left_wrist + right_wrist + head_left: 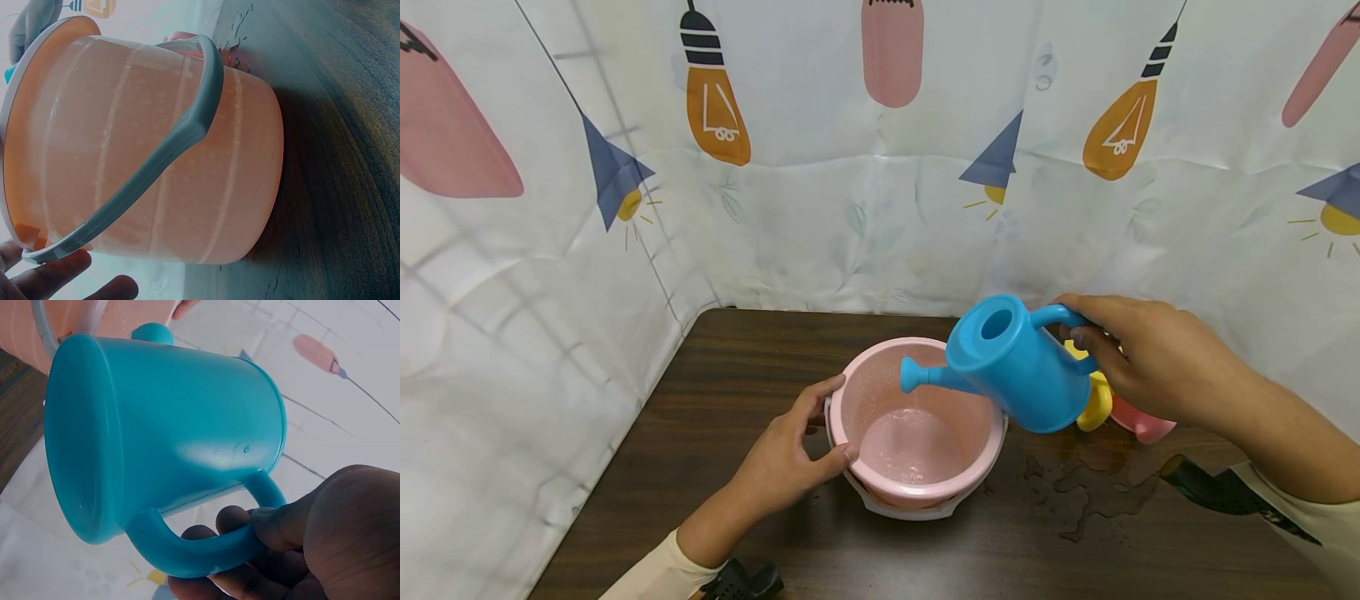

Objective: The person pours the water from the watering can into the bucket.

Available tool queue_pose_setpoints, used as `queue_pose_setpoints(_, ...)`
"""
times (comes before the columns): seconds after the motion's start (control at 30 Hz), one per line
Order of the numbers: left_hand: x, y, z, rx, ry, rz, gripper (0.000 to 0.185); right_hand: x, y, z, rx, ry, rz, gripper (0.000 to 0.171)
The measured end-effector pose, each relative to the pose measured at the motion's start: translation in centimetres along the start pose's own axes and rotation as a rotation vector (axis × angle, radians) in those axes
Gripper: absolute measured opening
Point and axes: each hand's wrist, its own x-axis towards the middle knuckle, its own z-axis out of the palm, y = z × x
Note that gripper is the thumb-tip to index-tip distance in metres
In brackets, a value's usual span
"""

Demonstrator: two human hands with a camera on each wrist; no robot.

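Observation:
A pink bucket stands on the dark table, its pale handle hanging down along the side. My left hand holds the bucket's left side, thumb on the rim and fingers around the outside. In my right hand is the handle of a blue watering can, gripped by curled fingers and thumb. Tilted left, the can has its spout over the bucket's opening. A thin trickle falls from the spout, and shallow water shows at the bucket's bottom. The right wrist view shows the can's base and body close up.
Behind the watering can, a yellow object and a red-pink object sit on the table, partly hidden. Spilled water lies on the wood to the bucket's right. A patterned white curtain hangs along the back and left.

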Motion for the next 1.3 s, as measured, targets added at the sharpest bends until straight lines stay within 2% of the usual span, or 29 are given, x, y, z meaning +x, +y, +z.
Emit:
queue_pose_setpoints(0.8,0.0,0.01,-0.01,0.001,0.001,-0.01,0.076,0.09,-0.28,-0.04,-0.01,-0.012,0.009,0.04)
queue_pose_setpoints(1.03,0.01,0.01,-0.02,0.004,0.0,-0.012,0.076,0.17,-0.35,-0.05,-0.005,-0.033,0.037,0.043)
queue_pose_setpoints(1.3,-0.04,0.0,-0.01,0.0,-0.003,-0.013,0.076,0.1,-0.32,-0.05,-0.015,-0.017,0.009,0.049)
